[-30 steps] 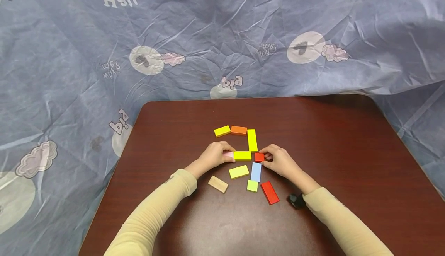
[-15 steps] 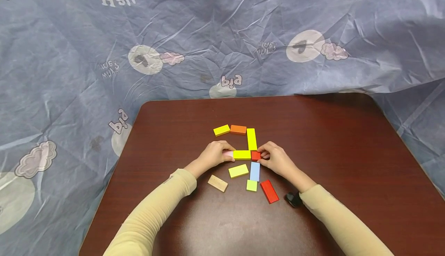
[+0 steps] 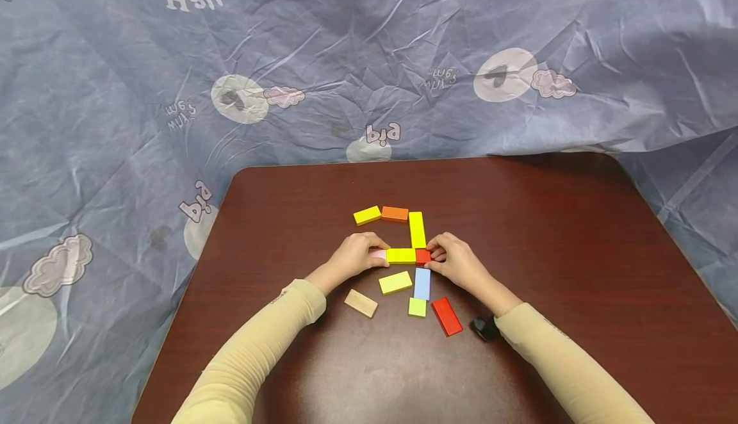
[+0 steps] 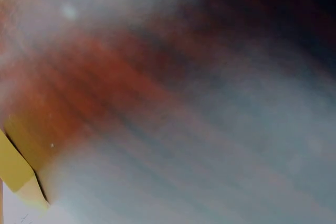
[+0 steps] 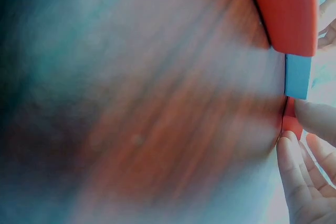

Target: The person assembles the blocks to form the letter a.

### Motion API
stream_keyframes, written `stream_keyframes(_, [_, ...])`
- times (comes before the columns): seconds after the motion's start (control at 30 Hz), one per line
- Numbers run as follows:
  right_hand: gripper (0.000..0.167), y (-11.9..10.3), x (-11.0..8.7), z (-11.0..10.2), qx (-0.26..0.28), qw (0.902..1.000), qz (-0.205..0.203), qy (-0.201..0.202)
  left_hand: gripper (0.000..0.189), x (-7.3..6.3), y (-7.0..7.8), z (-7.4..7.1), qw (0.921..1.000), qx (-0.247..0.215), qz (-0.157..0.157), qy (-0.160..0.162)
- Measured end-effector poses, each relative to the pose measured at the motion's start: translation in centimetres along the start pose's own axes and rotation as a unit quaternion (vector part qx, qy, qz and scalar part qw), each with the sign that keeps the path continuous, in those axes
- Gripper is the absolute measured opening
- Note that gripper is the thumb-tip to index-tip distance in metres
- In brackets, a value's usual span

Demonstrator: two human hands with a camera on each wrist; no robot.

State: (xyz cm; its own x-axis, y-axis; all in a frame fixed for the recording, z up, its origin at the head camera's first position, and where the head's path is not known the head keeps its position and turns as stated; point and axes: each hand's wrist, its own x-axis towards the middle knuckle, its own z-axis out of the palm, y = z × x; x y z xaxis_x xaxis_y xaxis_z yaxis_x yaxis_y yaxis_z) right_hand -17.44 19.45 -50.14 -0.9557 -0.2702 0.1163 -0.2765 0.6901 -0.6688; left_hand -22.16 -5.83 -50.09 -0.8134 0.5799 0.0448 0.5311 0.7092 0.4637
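Note:
My left hand (image 3: 354, 255) pinches a small pink block (image 3: 377, 254), mostly covered by the fingers, set against the left end of a yellow block (image 3: 400, 256). At that block's other end lies a small red block (image 3: 423, 257), gripped between thumb and fingers of my right hand (image 3: 459, 265). In the right wrist view the right fingers (image 5: 290, 163) reach this red block (image 5: 292, 124), just past a blue block (image 5: 297, 76). An upright-running yellow block (image 3: 417, 230) extends away from the red one. The left wrist view shows mostly blurred tabletop and a yellow block (image 4: 14, 166).
Farther back lie an orange block (image 3: 394, 214) and a yellow block (image 3: 367, 215). Nearer are a pale yellow block (image 3: 395, 282), a plain wooden block (image 3: 361, 303), a green block (image 3: 418, 307) and a long red block (image 3: 447, 316). A black object (image 3: 484, 328) sits by the right cuff.
My right hand has slid the small red block left, closing the gap to the yellow block's end. My left hand has stayed on the pink block.

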Motion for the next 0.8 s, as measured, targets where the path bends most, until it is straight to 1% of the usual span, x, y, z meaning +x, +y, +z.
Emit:
stream_keyframes(0.33, [0.031,0.0,0.2,0.0,-0.001,1.0000,0.001,0.008,0.034,0.1,0.0,-0.1,1.0000,0.007,0.003,0.002])
stream_keyframes(0.57, [0.032,-0.2,0.3,-0.1,-0.005,0.9999,0.008,0.002,0.034,0.2,0.0,-0.2,1.0000,0.005,0.001,-0.003])
stream_keyframes(0.67, [0.032,-0.5,0.1,-0.2,-0.014,0.9996,0.024,0.006,0.034,0.2,0.0,-0.2,1.0000,0.003,-0.001,-0.007])
stream_keyframes(0.8, [0.034,-1.6,-0.6,-0.2,-0.032,0.9966,0.075,0.011,0.035,0.2,0.0,-0.1,0.9999,0.002,-0.004,-0.011])
